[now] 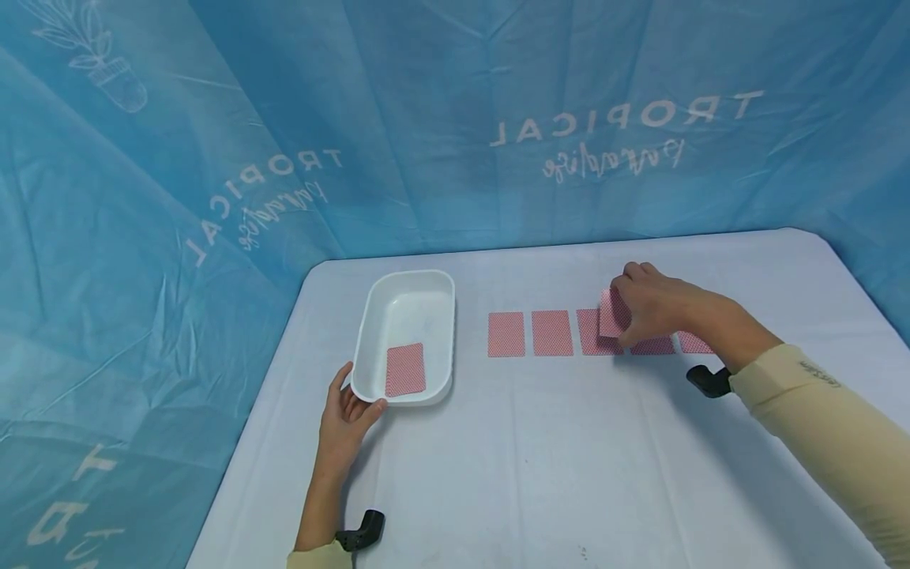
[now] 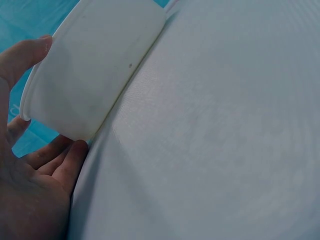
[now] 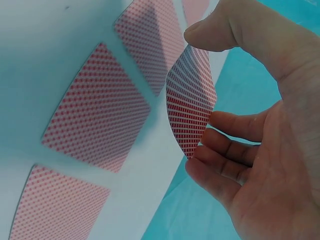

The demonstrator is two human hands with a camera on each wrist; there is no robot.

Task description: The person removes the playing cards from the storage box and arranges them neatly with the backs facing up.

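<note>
Table (image 1: 540, 442) w/ white cloth (image 1: 455, 490), faint creases, fills lower ctr + lower R of pic; far corners rounded, near edge cut off by btm of frame. White tray (image 1: 411, 312) stands upright, base flat on cloth, L of ctr. Row of red-patterned cards, patterned side up, runs ctr to R: 1st card (image 1: 506, 334) & 2nd card (image 1: 552, 333) in full view; 3rd card (image 1: 588, 330), 4th card (image 1: 654, 346), 5th card (image 1: 694, 343) partly hidden. Slim gaps btwn. Tiny dark specks (image 1: 583, 552) on cloth, btm, R of ctr.
</note>
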